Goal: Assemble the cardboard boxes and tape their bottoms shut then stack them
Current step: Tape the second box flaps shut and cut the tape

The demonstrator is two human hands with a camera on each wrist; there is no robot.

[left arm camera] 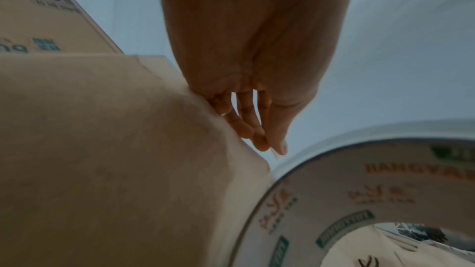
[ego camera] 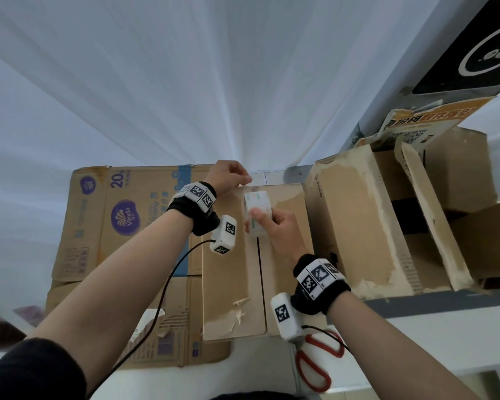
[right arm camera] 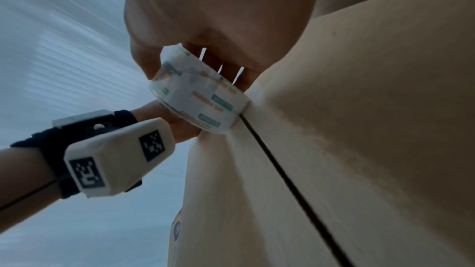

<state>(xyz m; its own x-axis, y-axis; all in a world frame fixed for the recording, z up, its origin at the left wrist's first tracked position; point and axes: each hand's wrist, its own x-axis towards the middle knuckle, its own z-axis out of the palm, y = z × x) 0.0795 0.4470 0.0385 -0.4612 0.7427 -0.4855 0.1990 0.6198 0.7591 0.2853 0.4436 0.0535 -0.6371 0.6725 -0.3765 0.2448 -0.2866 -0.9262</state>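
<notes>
A brown cardboard box (ego camera: 231,269) lies in front of me with its two flaps closed and a dark seam down the middle. My right hand (ego camera: 277,229) grips a roll of clear printed tape (ego camera: 259,212) standing on the seam near the far end. At the box's far edge my left hand (ego camera: 237,179) pinches the thin free end of the tape between thumb and forefinger (left arm camera: 272,147). The left wrist view shows the roll (left arm camera: 334,190) close beside the box (left arm camera: 102,149). In the right wrist view the roll (right arm camera: 197,96) touches the seam of the box (right arm camera: 359,129).
A flattened printed carton (ego camera: 122,220) lies under and left of the box. Close on the right stands an open box (ego camera: 358,226) with raised flaps. Red-handled scissors (ego camera: 315,368) lie by my right wrist at the near edge. A white curtain (ego camera: 185,82) hangs behind.
</notes>
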